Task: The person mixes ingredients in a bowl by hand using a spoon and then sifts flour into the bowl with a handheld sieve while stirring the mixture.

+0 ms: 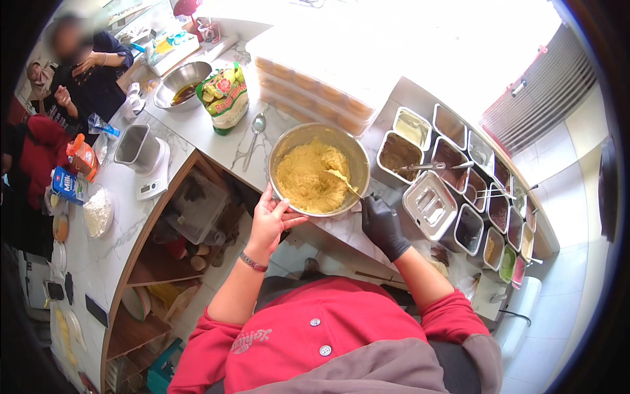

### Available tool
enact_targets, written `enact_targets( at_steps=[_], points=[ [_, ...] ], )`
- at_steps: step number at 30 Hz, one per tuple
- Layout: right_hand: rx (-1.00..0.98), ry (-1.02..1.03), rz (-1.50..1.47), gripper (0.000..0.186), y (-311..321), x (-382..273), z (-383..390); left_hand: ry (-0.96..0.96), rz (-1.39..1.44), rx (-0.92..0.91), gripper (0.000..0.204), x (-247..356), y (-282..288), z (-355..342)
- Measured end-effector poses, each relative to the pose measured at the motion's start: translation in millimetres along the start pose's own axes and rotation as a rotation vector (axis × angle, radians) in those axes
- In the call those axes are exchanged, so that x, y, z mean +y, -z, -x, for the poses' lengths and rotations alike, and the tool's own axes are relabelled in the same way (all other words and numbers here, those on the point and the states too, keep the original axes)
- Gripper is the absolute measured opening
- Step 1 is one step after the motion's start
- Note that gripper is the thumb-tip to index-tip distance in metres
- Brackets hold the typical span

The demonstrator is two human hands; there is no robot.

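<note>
Steel bowl (359, 161), at counter (220, 146) edge; likely weighty, smooth, best held by rim; yellow dough (303, 176) inside, looks soft, sticky; left hand (268, 222) against bowl, fingers spread; gloved right hand (382, 225) pinching mixing tool (353, 190).

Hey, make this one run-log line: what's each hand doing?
left hand: bare, spread against steel bowl | right hand: black-gloved, gripping utensil | utensil: dipped in yellow mixture | mixture: inside bowl
</note>
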State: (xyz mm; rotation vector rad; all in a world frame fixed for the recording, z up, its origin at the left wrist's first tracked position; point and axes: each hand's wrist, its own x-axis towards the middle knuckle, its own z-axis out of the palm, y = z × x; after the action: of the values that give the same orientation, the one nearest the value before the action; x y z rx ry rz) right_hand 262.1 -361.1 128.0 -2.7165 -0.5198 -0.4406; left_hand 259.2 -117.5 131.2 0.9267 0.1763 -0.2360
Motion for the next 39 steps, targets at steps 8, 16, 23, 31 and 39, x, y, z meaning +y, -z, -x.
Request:
enact_targets(
  at_steps=[8, 16, 23, 31, 39],
  points=[
    [0.108, 0.059, 0.015, 0.008, 8, -4, -1, 0.012, -0.022, 0.056, 0.063, -1, -2, 4],
    [0.075, 0.015, 0.014, 0.012, 29, -7, -32, -0.012, -0.017, 0.042, 0.065, -8, 4, -1],
    [-0.36, 0.012, 0.355, 0.019, 21, 5, -92, -0.077, 0.01, 0.076, 0.061, -17, -9, -11],
    [0.014, 0.228, -0.133, 0.016, 104, -95, -101, -0.018, -0.394, 0.433, 0.052, -98, 73, 97],
    [-0.681, 0.839, -0.315, 0.027, -24, -238, 44, 0.087, -0.02, 0.951, 0.037, -173, 127, 335]
  ],
)
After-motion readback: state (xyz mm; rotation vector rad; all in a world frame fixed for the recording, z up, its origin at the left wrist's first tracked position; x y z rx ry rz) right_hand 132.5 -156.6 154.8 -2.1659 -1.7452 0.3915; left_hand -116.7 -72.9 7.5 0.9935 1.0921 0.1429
